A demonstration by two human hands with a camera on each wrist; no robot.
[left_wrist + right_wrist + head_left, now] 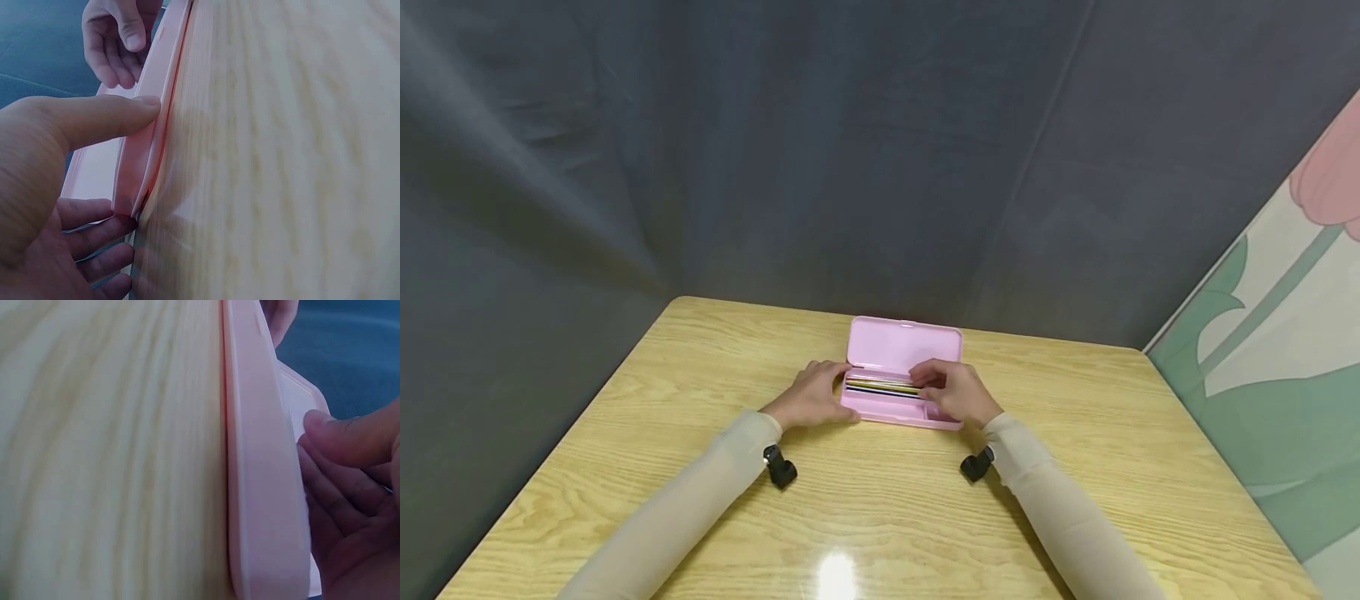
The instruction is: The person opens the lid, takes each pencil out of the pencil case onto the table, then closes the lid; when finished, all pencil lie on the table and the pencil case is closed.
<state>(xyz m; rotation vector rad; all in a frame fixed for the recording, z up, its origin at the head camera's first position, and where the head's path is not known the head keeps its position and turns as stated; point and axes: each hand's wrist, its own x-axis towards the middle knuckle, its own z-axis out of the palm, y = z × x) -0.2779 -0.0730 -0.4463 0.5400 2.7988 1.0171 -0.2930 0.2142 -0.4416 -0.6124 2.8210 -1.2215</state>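
Observation:
A pink pencil case lies on the table with its lid raised at the back. Several thin pencils, yellow, dark and pale, lie lengthwise inside. My left hand grips the case's left end; in the left wrist view its thumb presses the front wall and the fingers bend round the end. Over the right part of the case is my right hand, fingertips close by the pencils' right ends. Its thumb and fingers are loosely bent, with nothing visible between them in the wrist views.
The wood-grain table extends around the case on all sides. Behind and to the left hangs a dark curtain. A wall with a flower pattern stands at the right. Each wrist wears a small black camera.

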